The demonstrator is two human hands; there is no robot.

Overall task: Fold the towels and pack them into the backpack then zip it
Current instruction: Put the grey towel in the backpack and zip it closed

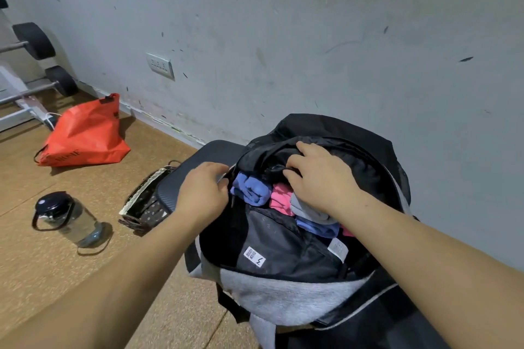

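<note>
Both arms reach forward. The left hand [204, 193] pinches the 9 o'clock rim of the open black-and-grey fabric backpack [283, 292]; the right hand [320, 178] clutches its black top flap. Folded blue, pink and grey towels [252, 188] lie inside. Cork-brown floor [56, 278]; crumpled orange bag [85, 136] at 10 o'clock; scuffed grey wall [312, 37].

You'll find little to read here. Inside the backpack [283, 292], a white label [254, 256] has two small code squares w/ tiny print, too small to read, plus a black zigzag mark like a bolt. The 2nd white tag [338, 249] on the lining is illegible. The red bag [85, 136] on the floor [56, 278] has dark lettering along its bottom edge, too blurred to read.
</note>
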